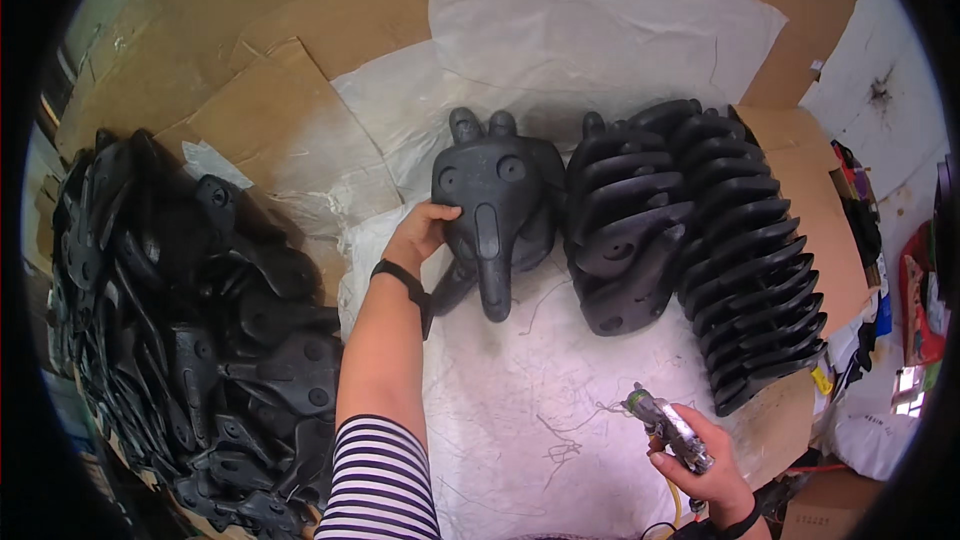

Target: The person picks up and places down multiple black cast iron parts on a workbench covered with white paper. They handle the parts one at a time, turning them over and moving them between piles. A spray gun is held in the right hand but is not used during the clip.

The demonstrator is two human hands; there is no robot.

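My left hand point(425, 232) grips the left edge of a black moulded part point(487, 205), with the thumb on its front and the other fingers hidden behind. Two round recesses and a long central slot mark its face, which narrows to a rounded tip at the bottom. More black pieces show behind it. Lower right, my right hand point(712, 465) is closed around a small silver spray gun point(672, 428) with a green ring near its nozzle. The gun is apart from the black parts, and a yellow hose point(676, 500) runs below it.
Rows of similar black parts point(745, 240) stand stacked on the right. A large heap of them point(200, 340) fills the left. Cardboard point(280, 130) and white sheeting point(600, 30) line the back. Loose thin strands point(565, 440) lie on the white surface. A white bag point(875, 440) sits far right.
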